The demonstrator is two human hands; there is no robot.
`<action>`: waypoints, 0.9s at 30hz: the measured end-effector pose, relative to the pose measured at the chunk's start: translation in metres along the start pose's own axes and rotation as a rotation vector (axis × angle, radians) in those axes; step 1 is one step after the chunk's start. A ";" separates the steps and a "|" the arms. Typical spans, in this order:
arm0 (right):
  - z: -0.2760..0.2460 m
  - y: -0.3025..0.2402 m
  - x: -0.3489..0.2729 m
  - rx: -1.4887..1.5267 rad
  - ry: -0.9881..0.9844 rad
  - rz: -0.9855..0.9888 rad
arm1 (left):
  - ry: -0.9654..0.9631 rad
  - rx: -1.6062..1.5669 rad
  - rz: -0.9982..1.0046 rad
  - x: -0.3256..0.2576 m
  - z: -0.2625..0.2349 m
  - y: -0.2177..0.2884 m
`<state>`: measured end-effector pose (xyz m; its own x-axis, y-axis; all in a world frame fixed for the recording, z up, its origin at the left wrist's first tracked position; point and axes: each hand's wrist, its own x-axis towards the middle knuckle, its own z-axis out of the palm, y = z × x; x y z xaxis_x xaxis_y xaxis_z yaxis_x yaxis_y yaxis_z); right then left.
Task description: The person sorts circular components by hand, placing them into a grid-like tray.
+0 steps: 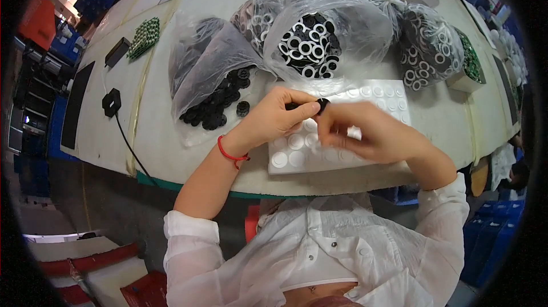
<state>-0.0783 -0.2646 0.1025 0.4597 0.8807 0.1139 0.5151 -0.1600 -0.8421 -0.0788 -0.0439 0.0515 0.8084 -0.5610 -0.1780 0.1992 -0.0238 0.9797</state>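
My left hand (273, 115) is closed in a pinch on a small black round part (322, 105), held above a white sheet (319, 166) with rows of round white pads. Close beside it, my right hand (371, 133) has curled fingers smeared by motion, so whether they hold anything is unclear. A white scrap (354, 133) shows by those fingers. To the left, black discs (214, 104) spill from a clear plastic bag (197, 58). Beyond my hands, an opened clear bag (359, 30) contains black and white rings (308, 47).
Another bag of rings (425, 50) stands at the right, beside a box of green pieces (469, 70). On the left lie a green-striped bundle (144, 37), a black box (117, 51) and a square black device (112, 102) with a cable. The table's front edge (251, 188) curves near my forearms.
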 end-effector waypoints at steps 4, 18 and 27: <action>-0.005 0.007 0.008 0.151 0.371 0.199 | 0.055 -0.062 0.041 0.001 0.007 0.002; -0.002 0.019 0.015 0.231 0.400 0.339 | 0.012 -0.040 0.066 0.003 0.004 -0.003; 0.000 0.023 0.015 0.288 0.397 0.344 | 0.063 0.050 0.065 0.004 0.009 -0.007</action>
<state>-0.0601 -0.2551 0.0850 0.8290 0.5571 -0.0486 0.0979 -0.2303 -0.9682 -0.0819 -0.0534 0.0450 0.8525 -0.5092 -0.1182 0.1188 -0.0315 0.9924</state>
